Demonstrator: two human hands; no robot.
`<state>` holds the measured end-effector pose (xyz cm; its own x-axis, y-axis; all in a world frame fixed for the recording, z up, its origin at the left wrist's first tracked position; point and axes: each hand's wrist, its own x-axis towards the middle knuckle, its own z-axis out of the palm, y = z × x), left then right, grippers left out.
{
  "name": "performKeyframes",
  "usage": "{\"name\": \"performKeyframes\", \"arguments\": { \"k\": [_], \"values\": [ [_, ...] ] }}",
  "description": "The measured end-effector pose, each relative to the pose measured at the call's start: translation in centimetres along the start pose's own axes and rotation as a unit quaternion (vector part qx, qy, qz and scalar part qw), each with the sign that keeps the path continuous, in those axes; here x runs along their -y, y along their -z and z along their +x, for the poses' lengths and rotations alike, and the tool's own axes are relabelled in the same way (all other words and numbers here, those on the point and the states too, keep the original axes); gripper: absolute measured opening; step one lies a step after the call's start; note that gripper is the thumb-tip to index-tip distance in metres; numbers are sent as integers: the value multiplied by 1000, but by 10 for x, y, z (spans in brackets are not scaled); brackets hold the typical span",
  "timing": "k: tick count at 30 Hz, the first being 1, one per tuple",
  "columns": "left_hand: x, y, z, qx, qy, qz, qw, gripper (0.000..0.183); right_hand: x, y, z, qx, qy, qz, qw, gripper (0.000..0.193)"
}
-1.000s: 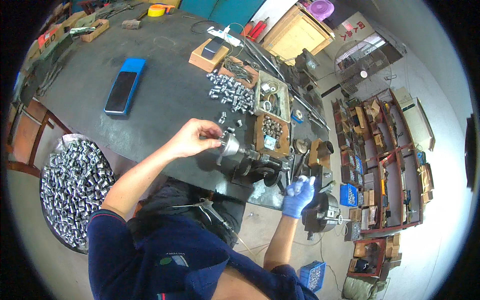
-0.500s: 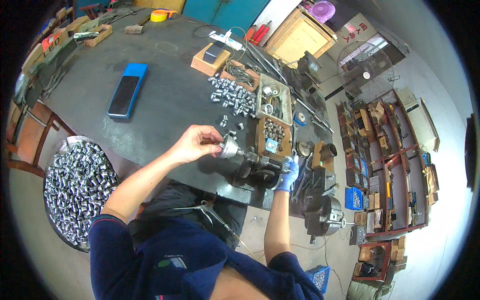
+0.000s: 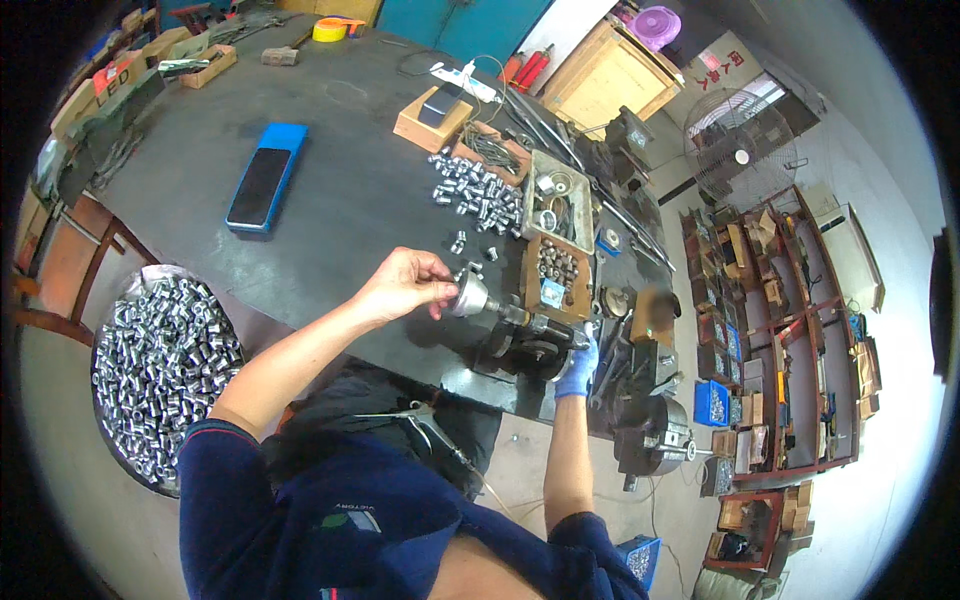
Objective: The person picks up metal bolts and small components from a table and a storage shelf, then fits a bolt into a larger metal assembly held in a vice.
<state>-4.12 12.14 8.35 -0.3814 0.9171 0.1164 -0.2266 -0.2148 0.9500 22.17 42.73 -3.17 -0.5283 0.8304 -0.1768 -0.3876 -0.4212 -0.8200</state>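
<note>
My bare left hand (image 3: 412,284) is closed at the face of a round silver chuck (image 3: 471,297), thumb and fingers pinched together. Whatever sits between the fingertips is too small and hidden to name. The chuck belongs to a dark metal spindle fixture (image 3: 530,346) at the bench's near edge. At its right end my right hand (image 3: 576,368), in a light blue glove, wraps around the end of the fixture; its fingers are partly hidden. Beyond the chuck, a few short silver metal sleeves (image 3: 458,243) lie loose, with a larger pile (image 3: 480,192) behind them.
A wooden box (image 3: 556,268) of small metal parts and a grey tray (image 3: 560,195) stand behind the fixture. A blue-cased device (image 3: 265,180) lies on the dark bench. Left of me is a round container (image 3: 165,375) heaped with sleeves. An air gun (image 3: 425,420) lies near my lap.
The whole view has shifted slightly. My left hand stays at the chuck. My gloved right hand has come a little nearer to me at the fixture's right end.
</note>
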Motion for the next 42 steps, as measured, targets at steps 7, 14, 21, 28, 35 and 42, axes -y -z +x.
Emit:
{"name": "performKeyframes", "arguments": {
  "k": [7, 14, 21, 28, 35, 42],
  "values": [
    [-2, 5, 1, -16, 2, 37, 999, 16, 60, -101, -13, -12, 147, 19, 989, 28],
    [4, 7, 0, -25, -21, -3, 999, 19, 67, -88, -104, 91, 191, 61, 976, 38],
    [2, 6, -2, -40, -28, -21, 999, 18, 9, -23, -79, 1, 26, 68, 997, 29],
    [-27, 56, -56, -166, -19, 93, 982, 14, 33, -68, 3, -59, 108, -81, 989, 29],
    [-56, 123, -216, -408, 90, 382, 825, 10, 76, -112, -75, 79, 231, 46, 969, 23],
    [-50, 119, -217, -370, 98, 659, 647, 20, 35, -51, -122, 30, 174, 5, 984, 33]
  ]
}}
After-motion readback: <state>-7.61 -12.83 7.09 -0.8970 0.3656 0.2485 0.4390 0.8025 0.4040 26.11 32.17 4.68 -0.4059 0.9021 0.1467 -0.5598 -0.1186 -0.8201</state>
